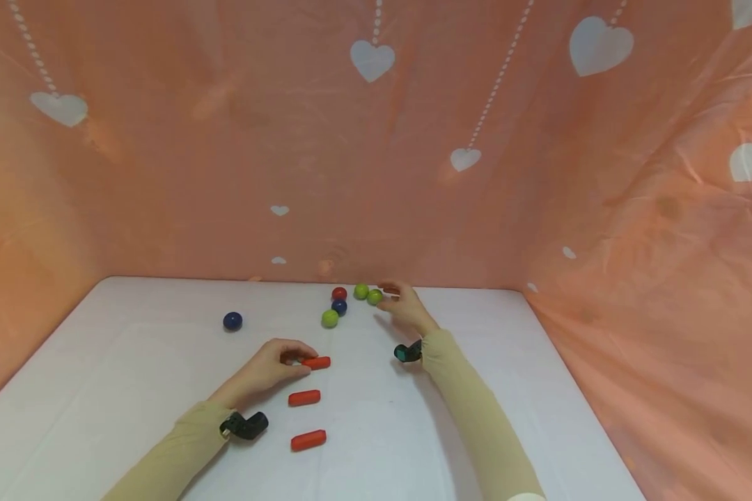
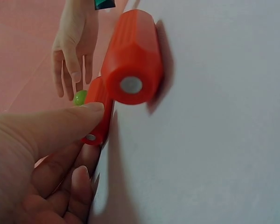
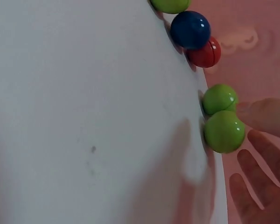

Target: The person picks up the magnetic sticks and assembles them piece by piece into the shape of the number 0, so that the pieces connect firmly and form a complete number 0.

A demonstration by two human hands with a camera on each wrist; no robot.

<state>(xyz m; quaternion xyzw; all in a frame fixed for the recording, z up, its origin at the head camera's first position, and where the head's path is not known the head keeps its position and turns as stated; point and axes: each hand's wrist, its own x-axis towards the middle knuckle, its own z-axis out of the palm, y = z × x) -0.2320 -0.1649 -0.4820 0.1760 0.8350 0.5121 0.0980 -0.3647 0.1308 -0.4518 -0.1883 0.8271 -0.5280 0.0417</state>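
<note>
With thumb and fingers, my left hand (image 1: 269, 365) pinches the farthest of three red faceted rods (image 1: 317, 362). In the left wrist view the thumb lies over this rod (image 2: 95, 91), and a silvery disc shows in its end. Closer to that camera is another rod (image 2: 130, 56), the middle one (image 1: 303, 398); a third rod (image 1: 308, 440) lies nearest me. My right hand (image 1: 404, 309) reaches to the far edge beside two green balls (image 1: 374, 297), fingers spread and curved. The right wrist view has its fingers (image 3: 259, 175) right by the nearer green ball (image 3: 225, 132); I cannot tell whether they touch.
Left of the green pair sit a red ball (image 1: 339, 293), a blue ball (image 1: 340, 307) and another green ball (image 1: 329, 319), close together. A second blue ball (image 1: 232, 321) stands apart at left. An orange curtain (image 1: 288, 153) with white hearts borders the white table (image 1: 131, 362).
</note>
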